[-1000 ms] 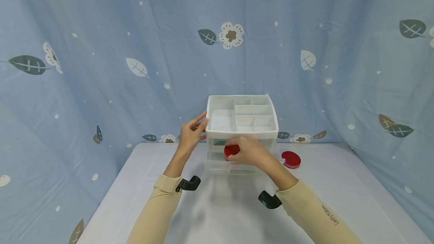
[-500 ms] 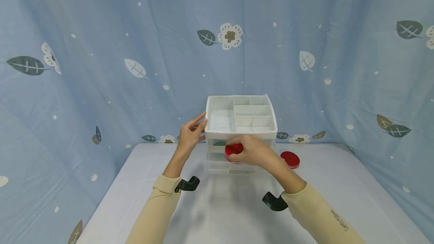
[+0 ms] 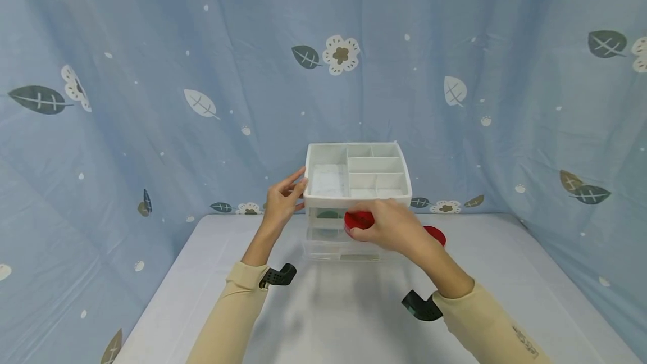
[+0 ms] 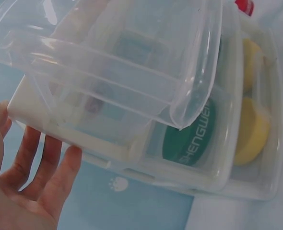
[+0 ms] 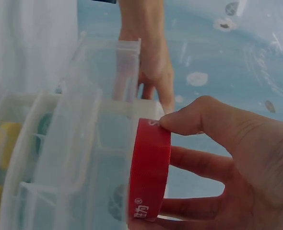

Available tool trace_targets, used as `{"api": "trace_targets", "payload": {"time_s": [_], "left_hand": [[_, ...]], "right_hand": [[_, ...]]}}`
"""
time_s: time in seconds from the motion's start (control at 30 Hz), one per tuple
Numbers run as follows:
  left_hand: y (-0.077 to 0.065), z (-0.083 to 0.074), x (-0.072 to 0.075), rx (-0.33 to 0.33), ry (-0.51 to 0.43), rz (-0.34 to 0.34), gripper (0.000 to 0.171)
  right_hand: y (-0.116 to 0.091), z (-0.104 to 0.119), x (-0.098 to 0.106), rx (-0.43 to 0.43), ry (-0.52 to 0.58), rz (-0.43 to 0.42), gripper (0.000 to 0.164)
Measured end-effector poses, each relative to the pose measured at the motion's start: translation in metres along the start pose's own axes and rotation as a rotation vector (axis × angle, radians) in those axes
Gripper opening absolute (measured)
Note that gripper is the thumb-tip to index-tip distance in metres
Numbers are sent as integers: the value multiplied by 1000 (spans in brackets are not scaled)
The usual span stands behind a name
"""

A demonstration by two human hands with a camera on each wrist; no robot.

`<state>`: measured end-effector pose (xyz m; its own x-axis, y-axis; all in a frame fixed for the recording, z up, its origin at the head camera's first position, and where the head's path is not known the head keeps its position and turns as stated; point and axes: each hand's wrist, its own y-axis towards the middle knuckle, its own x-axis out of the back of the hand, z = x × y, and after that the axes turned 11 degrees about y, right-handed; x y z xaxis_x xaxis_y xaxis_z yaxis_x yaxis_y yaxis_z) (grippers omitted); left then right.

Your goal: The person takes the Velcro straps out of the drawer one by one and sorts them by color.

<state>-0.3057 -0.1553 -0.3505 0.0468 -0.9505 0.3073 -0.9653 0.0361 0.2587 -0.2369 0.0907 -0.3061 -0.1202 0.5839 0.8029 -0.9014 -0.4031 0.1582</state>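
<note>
A white organizer (image 3: 360, 201) with clear drawers stands mid-table, its top divided into compartments. At its upper left side my left hand (image 3: 281, 202) rests spread fingers against the white frame. In front, my right hand (image 3: 396, 228) pinches a red tape roll (image 3: 356, 222) by its edge, with white lettering on the band. The right wrist view puts this roll right at the pulled-out clear drawer (image 5: 108, 132). Through lower drawers, a green roll (image 4: 189, 139) and yellow rolls (image 4: 252, 132) show in the left wrist view.
Another red roll (image 3: 436, 235) lies on the white tabletop (image 3: 323, 313) right of the organizer, partly behind my right forearm. A blue patterned curtain (image 3: 253, 72) hangs behind and along both sides of the table.
My right hand has moved to the right with the red tape roll, and its forearm now overlaps the other red roll. My left hand stays against the organizer.
</note>
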Motion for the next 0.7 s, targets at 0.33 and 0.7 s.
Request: {"api": "trace_targets", "payload": {"time_s": [0.33,0.7], "left_hand": [[-1,0,-1,-5,14,0,44],[0,2,-2,-13,27,-8,44]], "right_hand": [[-16,-14,22,-50,-93,-62,41],[-35,-52,45,-130,-122,-102,47]]}}
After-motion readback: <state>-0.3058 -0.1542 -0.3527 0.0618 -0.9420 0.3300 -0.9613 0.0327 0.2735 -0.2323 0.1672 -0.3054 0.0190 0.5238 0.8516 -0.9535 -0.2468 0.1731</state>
